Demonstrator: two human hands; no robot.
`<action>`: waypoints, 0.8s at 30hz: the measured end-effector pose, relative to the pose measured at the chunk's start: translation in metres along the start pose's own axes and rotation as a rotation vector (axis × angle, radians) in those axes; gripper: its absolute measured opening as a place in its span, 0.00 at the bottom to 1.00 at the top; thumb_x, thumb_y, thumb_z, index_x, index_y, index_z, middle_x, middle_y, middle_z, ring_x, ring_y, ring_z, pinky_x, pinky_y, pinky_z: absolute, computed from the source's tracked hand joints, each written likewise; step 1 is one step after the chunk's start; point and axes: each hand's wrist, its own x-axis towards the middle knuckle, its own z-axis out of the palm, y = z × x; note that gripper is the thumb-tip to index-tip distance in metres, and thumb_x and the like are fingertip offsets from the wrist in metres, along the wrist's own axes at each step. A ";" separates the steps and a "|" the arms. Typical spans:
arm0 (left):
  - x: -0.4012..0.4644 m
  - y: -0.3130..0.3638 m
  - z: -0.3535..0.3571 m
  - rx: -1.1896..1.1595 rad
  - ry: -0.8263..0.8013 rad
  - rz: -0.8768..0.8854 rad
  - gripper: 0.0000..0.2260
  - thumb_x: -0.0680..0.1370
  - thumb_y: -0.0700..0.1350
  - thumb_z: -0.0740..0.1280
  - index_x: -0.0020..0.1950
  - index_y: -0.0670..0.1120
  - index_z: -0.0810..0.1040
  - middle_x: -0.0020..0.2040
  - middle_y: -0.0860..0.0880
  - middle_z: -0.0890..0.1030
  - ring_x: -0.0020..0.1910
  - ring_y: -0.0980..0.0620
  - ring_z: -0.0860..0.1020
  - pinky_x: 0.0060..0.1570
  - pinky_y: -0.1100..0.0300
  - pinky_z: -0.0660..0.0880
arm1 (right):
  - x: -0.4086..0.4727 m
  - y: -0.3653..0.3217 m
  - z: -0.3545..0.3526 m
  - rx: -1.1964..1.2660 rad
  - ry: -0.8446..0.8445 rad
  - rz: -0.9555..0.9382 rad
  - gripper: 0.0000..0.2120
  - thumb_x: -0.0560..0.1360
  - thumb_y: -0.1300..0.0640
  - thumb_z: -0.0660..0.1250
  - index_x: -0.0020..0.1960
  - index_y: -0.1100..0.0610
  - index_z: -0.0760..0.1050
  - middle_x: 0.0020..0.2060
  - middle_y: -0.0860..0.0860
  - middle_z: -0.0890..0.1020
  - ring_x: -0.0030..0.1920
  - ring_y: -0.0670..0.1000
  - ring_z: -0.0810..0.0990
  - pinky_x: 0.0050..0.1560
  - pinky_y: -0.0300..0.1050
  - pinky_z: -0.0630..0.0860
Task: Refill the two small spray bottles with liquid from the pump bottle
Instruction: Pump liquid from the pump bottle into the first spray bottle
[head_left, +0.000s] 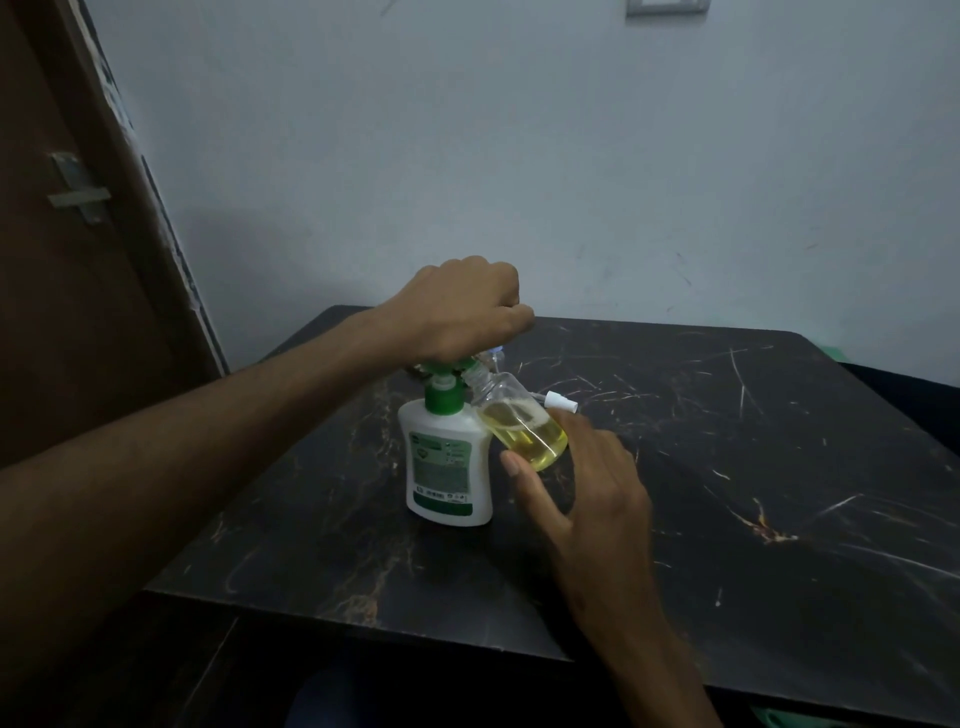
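Note:
A white pump bottle (449, 462) with a green collar and label stands upright on the black marble table (727, 467). My left hand (467, 312) curls over its green pump head from above. My right hand (587, 483) holds a small clear spray bottle (519, 421), tilted with its open neck up against the pump's spout; yellow liquid fills its lower half. A white spray cap (561, 402) lies on the table just behind that bottle. Behind my left hand, a second small bottle (496, 356) is mostly hidden.
A grey wall rises behind the table's far edge. A brown door with a metal latch (78, 189) stands at the left. The table's near edge (363, 623) runs close to my lap.

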 end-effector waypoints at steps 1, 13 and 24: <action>-0.001 0.000 0.001 -0.010 -0.013 -0.008 0.17 0.81 0.54 0.62 0.36 0.47 0.66 0.36 0.48 0.74 0.36 0.46 0.72 0.34 0.53 0.62 | 0.000 0.000 0.000 -0.002 0.002 -0.003 0.21 0.80 0.37 0.64 0.69 0.46 0.72 0.54 0.42 0.77 0.53 0.44 0.75 0.52 0.48 0.76; -0.003 0.003 -0.001 -0.040 0.012 -0.010 0.19 0.81 0.51 0.63 0.34 0.48 0.62 0.32 0.49 0.69 0.32 0.48 0.67 0.34 0.53 0.60 | 0.001 0.002 0.001 0.000 -0.004 -0.009 0.22 0.80 0.36 0.63 0.68 0.46 0.72 0.54 0.39 0.75 0.53 0.44 0.75 0.53 0.49 0.77; -0.002 0.003 -0.001 -0.054 -0.028 -0.010 0.20 0.81 0.52 0.63 0.33 0.49 0.60 0.31 0.51 0.67 0.31 0.49 0.65 0.34 0.53 0.59 | 0.001 0.000 0.000 0.005 0.009 -0.016 0.20 0.80 0.39 0.65 0.67 0.46 0.73 0.52 0.39 0.76 0.52 0.44 0.75 0.51 0.50 0.77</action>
